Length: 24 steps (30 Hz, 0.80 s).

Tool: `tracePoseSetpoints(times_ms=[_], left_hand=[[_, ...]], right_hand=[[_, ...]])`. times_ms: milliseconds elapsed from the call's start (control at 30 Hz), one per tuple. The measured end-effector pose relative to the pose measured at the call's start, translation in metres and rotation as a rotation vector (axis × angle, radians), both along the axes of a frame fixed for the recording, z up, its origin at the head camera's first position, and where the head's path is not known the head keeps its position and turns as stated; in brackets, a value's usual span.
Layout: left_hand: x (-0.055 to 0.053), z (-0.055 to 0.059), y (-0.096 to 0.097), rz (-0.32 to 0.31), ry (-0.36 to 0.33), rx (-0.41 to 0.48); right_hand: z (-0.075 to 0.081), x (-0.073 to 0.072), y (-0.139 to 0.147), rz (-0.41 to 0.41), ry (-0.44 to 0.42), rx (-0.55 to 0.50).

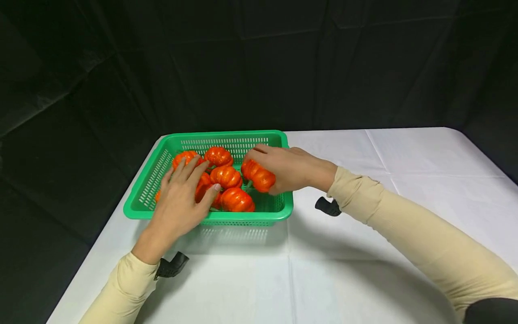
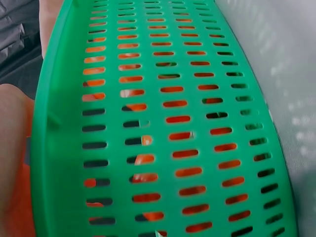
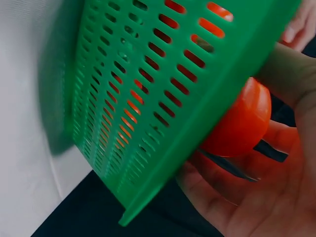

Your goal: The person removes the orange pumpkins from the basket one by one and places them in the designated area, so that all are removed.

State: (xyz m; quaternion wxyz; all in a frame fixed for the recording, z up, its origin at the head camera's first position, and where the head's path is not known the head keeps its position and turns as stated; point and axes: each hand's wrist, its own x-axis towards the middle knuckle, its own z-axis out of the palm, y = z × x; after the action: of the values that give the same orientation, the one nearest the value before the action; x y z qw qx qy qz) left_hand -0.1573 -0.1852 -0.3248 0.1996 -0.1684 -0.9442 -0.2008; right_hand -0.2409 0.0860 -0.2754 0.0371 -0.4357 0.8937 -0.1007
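Right grip (image 1: 283,166) holds a ribbed red fruit (image 1: 264,180) between thumb and fingers; left grip (image 1: 178,200), spread, lies over other fruits (image 1: 202,185)

Looks like a staged recording booth, perhaps set up inside a lab or studio, though impossible to pin down further. Is screened by creased black sheeting (image 1: 259,67) at the back and along both sides, in the manner of a photo backdrop. Has a plain white-covered table (image 1: 226,283), crossed by straight fold lines, for a work surface. Also features small black devices (image 1: 171,264) at both wrists, consistent with camera gear.
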Motion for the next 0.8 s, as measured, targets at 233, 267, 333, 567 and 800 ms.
tracePoseSetpoints(times_ms=[233, 267, 333, 567, 800], left_hand=[[-0.001, 0.003, -0.012, 0.041, 0.000, 0.016], [-0.002, 0.003, -0.014, 0.045, 0.001, 0.022], [-0.002, 0.005, -0.019, 0.052, -0.004, 0.038], [-0.003, 0.008, -0.033, 0.077, -0.025, 0.094], [-0.003, 0.009, -0.046, 0.107, 0.005, 0.129]], right_hand=[[0.002, 0.004, 0.016, -0.031, 0.006, -0.147], [0.002, 0.005, 0.018, -0.032, 0.010, -0.166], [0.002, 0.005, 0.023, -0.029, 0.012, -0.216], [-0.001, 0.005, 0.036, -0.030, 0.015, -0.363], [-0.006, 0.005, 0.043, -0.056, 0.012, -0.461]])
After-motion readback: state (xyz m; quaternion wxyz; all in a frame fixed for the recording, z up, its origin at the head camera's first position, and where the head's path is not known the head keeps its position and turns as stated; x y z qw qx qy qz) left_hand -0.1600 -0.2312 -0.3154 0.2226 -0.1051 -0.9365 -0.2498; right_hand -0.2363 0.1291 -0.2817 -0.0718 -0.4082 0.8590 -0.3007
